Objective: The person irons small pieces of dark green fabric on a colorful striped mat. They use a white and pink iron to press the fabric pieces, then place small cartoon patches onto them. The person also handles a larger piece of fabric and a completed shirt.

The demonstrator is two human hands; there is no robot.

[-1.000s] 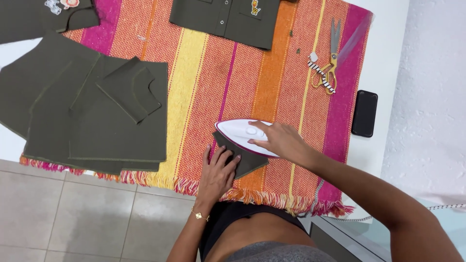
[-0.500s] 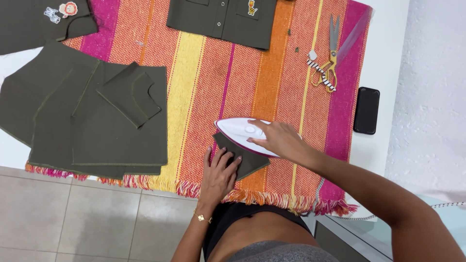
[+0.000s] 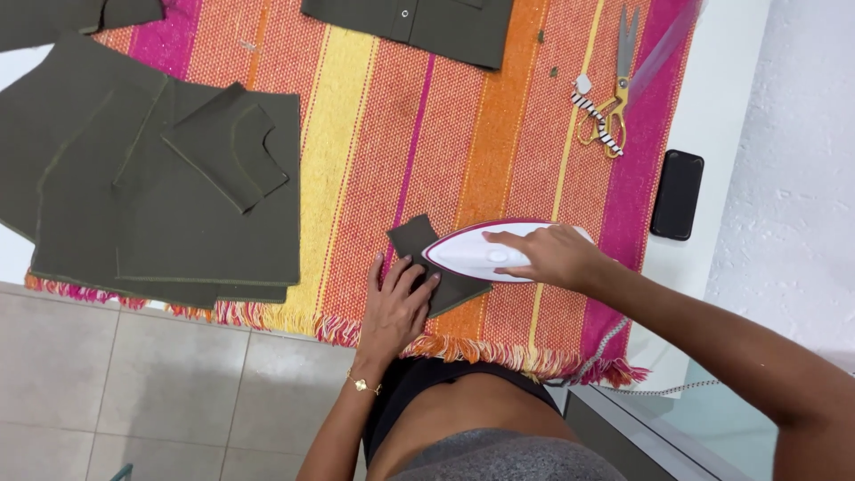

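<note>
Gripping the iron [image 3: 485, 251], the right hand [image 3: 548, 256] presses olive fabric [image 3: 427, 258] beside the flat-spread left hand [image 3: 399, 303]; scissors [image 3: 613, 98] lie well apart.

Striped cloth [image 3: 499, 125] under everything: bands of orange, red, yellow and magenta, with a fringe of mixed orange, pink and yellow threads along the near edge. Small fabric piece [image 3: 445, 276]: dark olive green, plain. Iron [image 3: 485, 252]: white top, rimmed in deep magenta. Stacked fabric panels [image 3: 178, 214]: same dark olive, edged with lighter yellowish stitching. Shirt front [image 3: 419, 22] at the far edge: dark olive, pale round snaps. Scissors [image 3: 614, 98]: silver blades, yellow handles, with a black-and-white striped strip tied on. Phone [image 3: 677, 194]: black, on white tabletop [image 3: 721, 80]. Floor tiles [image 3: 134, 383]: pale grey.
</note>
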